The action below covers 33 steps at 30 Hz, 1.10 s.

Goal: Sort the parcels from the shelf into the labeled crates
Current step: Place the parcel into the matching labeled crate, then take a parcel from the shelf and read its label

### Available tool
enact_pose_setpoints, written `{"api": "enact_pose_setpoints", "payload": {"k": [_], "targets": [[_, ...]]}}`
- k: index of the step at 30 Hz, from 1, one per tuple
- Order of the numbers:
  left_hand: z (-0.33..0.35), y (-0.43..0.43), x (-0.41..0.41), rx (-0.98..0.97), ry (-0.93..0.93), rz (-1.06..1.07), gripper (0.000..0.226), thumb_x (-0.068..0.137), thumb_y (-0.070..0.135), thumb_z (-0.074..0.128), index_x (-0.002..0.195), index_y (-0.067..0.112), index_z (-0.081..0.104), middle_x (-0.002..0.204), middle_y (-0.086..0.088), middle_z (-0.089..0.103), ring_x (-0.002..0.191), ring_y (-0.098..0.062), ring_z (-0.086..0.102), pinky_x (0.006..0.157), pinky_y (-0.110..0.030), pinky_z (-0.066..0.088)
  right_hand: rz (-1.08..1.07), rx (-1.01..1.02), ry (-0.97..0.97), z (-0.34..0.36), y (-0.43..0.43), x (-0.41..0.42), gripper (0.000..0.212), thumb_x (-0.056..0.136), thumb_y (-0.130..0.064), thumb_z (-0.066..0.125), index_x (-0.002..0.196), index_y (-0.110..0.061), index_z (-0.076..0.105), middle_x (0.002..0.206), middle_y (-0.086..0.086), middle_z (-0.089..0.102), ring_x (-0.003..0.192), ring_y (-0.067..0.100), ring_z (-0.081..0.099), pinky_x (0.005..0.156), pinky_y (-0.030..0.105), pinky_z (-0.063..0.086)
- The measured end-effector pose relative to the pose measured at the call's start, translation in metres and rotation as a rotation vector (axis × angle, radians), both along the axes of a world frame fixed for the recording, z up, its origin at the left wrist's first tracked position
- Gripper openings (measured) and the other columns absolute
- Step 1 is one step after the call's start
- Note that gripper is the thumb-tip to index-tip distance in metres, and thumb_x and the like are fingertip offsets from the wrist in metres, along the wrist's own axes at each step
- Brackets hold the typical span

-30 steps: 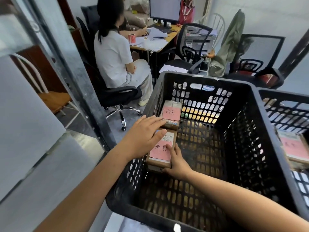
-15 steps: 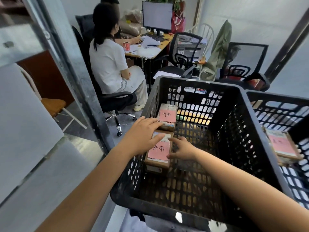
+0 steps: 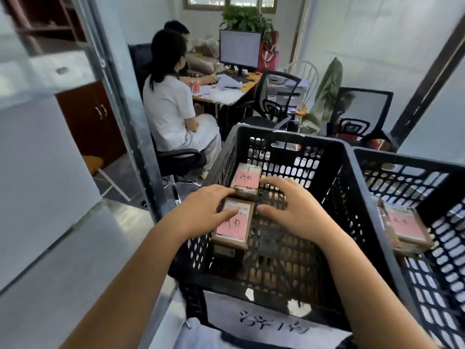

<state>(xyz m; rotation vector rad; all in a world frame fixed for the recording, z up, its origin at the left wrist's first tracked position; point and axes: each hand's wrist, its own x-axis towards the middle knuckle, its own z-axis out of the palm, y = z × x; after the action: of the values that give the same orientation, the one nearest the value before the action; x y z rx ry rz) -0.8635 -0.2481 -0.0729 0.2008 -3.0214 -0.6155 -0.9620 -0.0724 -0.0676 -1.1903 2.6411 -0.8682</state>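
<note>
Crate of black perforated plastic (image 3: 289,138) holds two brown cardboard boxes with pink labels along its left wall: a near parcel (image 3: 232,226) and a far parcel (image 3: 246,181). The left hand (image 3: 201,214) rests straight-fingered on the near parcel; the right hand (image 3: 295,210) hovers beside both, fingers spread and loose.

Black left crate (image 3: 289,144) and black right crate (image 3: 402,162), walls pierced by a grid of oval slots. Brown cardboard near parcel (image 3: 232,230) and far parcel (image 3: 247,181), each with 1 pink label, dark handwriting. White crate sign (image 3: 271,321), dark characters.
</note>
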Motion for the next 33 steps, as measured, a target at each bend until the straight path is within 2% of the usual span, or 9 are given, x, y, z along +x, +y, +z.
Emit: {"api": "enact_pose_setpoints", "payload": {"k": [4,8,12,15,16,20,23,26,33], "targets": [[-0.004,0.031,0.022,-0.057,0.149,0.149,0.054,0.094,0.040,0.046,0.143,0.022,0.033,0.148,0.004,0.034,0.136,-0.009,0.027,0.108,-0.018,0.015,0.003,-0.316,0.022,0.000,0.010,0.029,0.046,0.084,-0.026,0.066,0.127,-0.032,0.050,0.122,-0.014,0.050,0.114,0.002,0.043,0.095,0.019,0.031],[-0.012,0.061,0.050,-0.074,0.167,0.309,0.055,0.094,0.044,0.044,0.143,0.022,0.033,0.150,0.002,0.031,0.140,-0.013,0.021,0.114,-0.027,0.014,0.080,-0.361,-0.015,-0.003,0.016,0.049,0.048,0.084,-0.026,0.067,0.127,-0.035,0.048,0.127,-0.016,0.046,0.124,0.005,0.039,0.099,0.019,0.028],[-0.009,0.079,0.096,-0.091,0.180,0.512,0.056,0.094,0.044,0.043,0.144,0.022,0.031,0.151,0.003,0.029,0.140,-0.013,0.021,0.112,-0.024,0.011,0.220,-0.343,-0.013,-0.006,0.029,0.072,0.051,0.081,-0.028,0.069,0.129,-0.031,0.049,0.126,-0.012,0.047,0.124,0.010,0.040,0.102,0.025,0.033],[-0.009,0.096,0.139,-0.089,0.188,0.653,0.059,0.092,0.049,0.042,0.142,0.019,0.035,0.148,0.000,0.035,0.138,-0.017,0.026,0.114,-0.030,0.016,0.361,-0.326,-0.040,-0.012,0.032,0.095,0.053,0.082,-0.028,0.069,0.131,-0.029,0.048,0.120,-0.016,0.042,0.114,0.002,0.039,0.091,0.003,0.028],[-0.010,0.103,0.154,-0.091,0.188,0.698,0.063,0.088,0.052,0.038,0.141,0.017,0.038,0.146,-0.001,0.038,0.138,-0.019,0.027,0.114,-0.031,0.018,0.412,-0.322,-0.065,-0.015,0.030,0.103,0.054,0.082,-0.028,0.069,0.132,-0.029,0.047,0.120,-0.017,0.041,0.112,-0.001,0.037,0.089,0.001,0.027],[-0.020,0.124,0.220,-0.095,0.164,0.906,0.081,0.076,0.064,0.023,0.138,0.015,0.042,0.142,-0.004,0.042,0.137,-0.024,0.030,0.112,-0.035,0.022,0.601,-0.279,-0.155,-0.021,0.018,0.144,0.058,0.083,-0.032,0.068,0.135,-0.032,0.042,0.121,-0.021,0.036,0.122,0.004,0.035,0.100,0.021,0.029],[-0.018,0.137,0.264,-0.097,0.122,1.067,0.063,0.092,0.054,0.038,0.144,0.019,0.031,0.150,0.000,0.030,0.142,-0.018,0.018,0.114,-0.030,0.012,0.725,-0.242,-0.178,-0.018,0.010,0.175,0.063,0.083,-0.035,0.067,0.138,-0.034,0.036,0.126,-0.020,0.034,0.130,0.009,0.031,0.101,0.025,0.027],[-0.012,0.148,0.302,-0.129,0.136,1.187,0.061,0.093,0.051,0.040,0.144,0.019,0.029,0.151,0.000,0.029,0.141,-0.017,0.017,0.114,-0.029,0.010,0.857,-0.221,-0.188,-0.015,0.000,0.208,0.067,0.082,-0.039,0.067,0.139,-0.037,0.032,0.138,-0.013,0.034,0.133,0.013,0.028,0.106,0.033,0.031],[-0.008,0.174,0.382,-0.176,0.142,1.405,0.061,0.093,0.046,0.044,0.146,0.022,0.024,0.153,0.003,0.024,0.143,-0.014,0.012,0.114,-0.025,0.008,1.092,-0.190,-0.148,-0.011,-0.019,0.293,0.071,0.081,-0.040,0.067,0.142,-0.032,0.030,0.142,-0.007,0.033,0.133,0.013,0.028,0.106,0.027,0.027]]}}
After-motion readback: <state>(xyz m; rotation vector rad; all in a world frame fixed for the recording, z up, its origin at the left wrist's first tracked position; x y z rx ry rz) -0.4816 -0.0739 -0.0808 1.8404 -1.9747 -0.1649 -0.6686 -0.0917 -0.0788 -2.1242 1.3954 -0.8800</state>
